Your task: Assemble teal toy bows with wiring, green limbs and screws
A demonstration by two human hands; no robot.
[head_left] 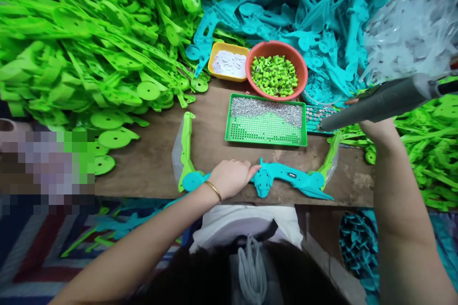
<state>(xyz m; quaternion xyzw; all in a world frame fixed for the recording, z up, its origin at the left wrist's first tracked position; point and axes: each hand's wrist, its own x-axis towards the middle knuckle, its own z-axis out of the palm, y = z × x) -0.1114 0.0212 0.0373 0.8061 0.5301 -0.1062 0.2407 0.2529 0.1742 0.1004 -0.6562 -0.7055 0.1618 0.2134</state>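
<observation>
On the wooden bench near its front edge lies a plastic toy like a crossbow or winged frame, with a blue body [263, 180] and upright green arms carrying clear wings at both ends. My left hand [231, 177] is closed around the left part of the blue body, thumb towards the middle. Raised at the right, my right hand [377, 129] is wrapped round a grey electric screwdriver [379, 102], which hides most of the fingers. The tool tilts down to the left, its tip above a small tray, apart from the toy.
Ahead stand a green tray [266, 136] of small screws, a red bowl [304, 69] of green pieces and a yellow tub [220, 76] of white pieces. Piles of green parts [89, 33], blue parts [286, 5] and clear parts [415, 28] surround the bench. Another person's blurred arm shows left.
</observation>
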